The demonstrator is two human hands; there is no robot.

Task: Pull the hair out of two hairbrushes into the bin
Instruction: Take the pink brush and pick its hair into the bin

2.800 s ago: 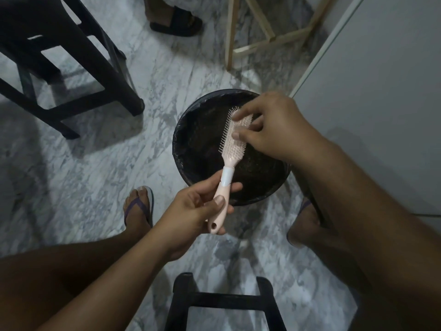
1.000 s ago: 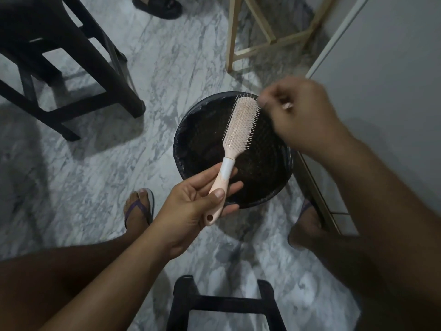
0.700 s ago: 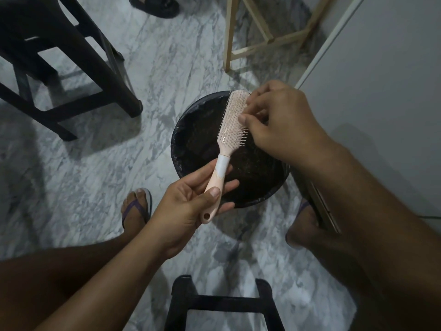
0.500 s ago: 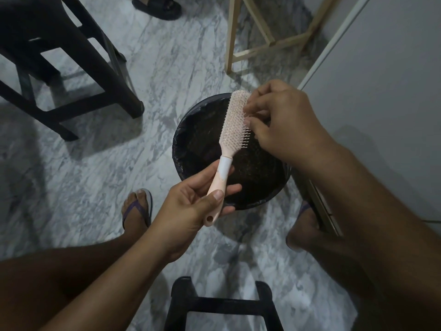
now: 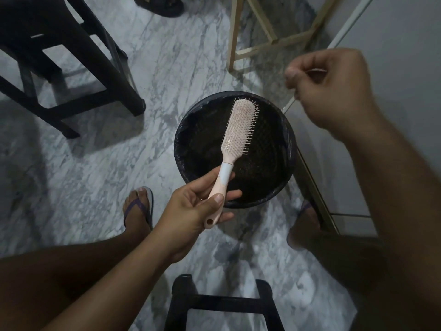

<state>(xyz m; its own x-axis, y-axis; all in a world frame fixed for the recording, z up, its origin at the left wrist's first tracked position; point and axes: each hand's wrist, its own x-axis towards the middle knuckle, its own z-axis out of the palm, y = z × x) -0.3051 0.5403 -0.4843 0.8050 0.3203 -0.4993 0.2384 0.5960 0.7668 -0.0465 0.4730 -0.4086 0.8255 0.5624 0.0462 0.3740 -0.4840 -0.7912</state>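
Gripping the pink hairbrush [image 5: 239, 125] by its handle, my left hand [image 5: 195, 211] holds it bristles-up over the black-lined bin [image 5: 181, 139]. My right hand [image 5: 334, 89] is off to the brush's right, apart from it, fingers curled and tips pinched; whether they hold anything I cannot tell.

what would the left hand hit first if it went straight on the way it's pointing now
Most likely the black bin. The left hand, gripping the pink hairbrush by its handle, points up and right at the bin's near rim. Depth is unclear, so it might pass above the rim.
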